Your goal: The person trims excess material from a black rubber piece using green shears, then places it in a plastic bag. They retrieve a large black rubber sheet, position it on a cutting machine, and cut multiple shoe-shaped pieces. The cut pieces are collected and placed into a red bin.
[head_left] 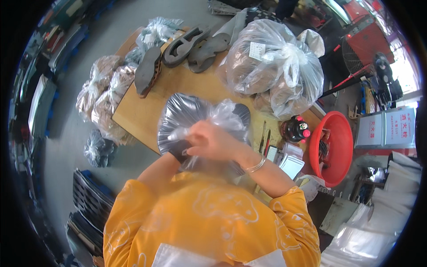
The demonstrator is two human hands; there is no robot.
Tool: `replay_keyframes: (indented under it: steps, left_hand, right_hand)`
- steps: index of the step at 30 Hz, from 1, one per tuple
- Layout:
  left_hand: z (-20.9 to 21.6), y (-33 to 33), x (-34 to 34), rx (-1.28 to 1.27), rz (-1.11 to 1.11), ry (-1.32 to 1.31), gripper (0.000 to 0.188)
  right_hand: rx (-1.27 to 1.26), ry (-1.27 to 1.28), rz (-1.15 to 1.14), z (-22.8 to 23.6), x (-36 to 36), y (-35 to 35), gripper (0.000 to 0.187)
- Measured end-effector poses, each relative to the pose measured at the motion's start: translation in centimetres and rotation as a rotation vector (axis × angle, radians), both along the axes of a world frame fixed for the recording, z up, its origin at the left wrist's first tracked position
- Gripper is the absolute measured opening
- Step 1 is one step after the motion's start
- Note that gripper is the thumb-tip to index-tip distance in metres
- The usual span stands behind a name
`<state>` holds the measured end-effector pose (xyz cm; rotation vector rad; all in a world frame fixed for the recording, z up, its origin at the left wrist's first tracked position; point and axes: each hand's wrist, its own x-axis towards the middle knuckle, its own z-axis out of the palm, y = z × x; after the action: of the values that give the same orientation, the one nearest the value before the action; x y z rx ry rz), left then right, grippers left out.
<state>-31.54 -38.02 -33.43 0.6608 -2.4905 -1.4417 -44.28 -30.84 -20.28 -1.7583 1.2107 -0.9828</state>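
Note:
A clear plastic bag (184, 109) full of dark grey, smooth-looking pieces lies on the table in front of me. My right hand (211, 141) crosses over its near side with fingers curled, pinching gathered plastic of the bag; the fingertips are slightly blurred. Beneath and to the left, my left hand (179, 150) is at the bag's near left side, mostly covered by the right hand and something dark, so its fingers do not show. Loose plastic spreads upward from the bag's middle.
Grey shoe soles (149, 71) line the far edge of the wooden table (129, 109). A big tied bag (249, 58) stands far right, near a dark bottle (293, 130), pens and a red basin (346, 151). Filled bags (104, 73) sit left of the table.

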Motion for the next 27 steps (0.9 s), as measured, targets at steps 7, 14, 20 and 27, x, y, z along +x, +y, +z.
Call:
replay_keyframes:
  steps: [7,14,20,27]
  left_hand:
    - [-1.7,-2.9,-0.4,0.049,-0.117,0.097,0.047]
    - [6.6,0.4,-1.1,-0.216,0.197,-0.07,0.038]
    - [4.4,-1.0,0.3,-0.702,-0.003,0.326,0.037]
    - [2.5,-1.0,1.7,0.469,0.125,0.175,0.041]
  right_hand:
    - [0.01,0.902,-0.115,-5.7,-3.8,0.0,0.076]
    - [-0.134,0.857,-0.2,-7.3,-5.2,0.8,0.036]
    - [-0.143,0.939,-0.173,-1.4,-4.5,1.1,0.032]
    - [-0.041,0.973,-0.273,2.8,-0.7,3.7,0.026]
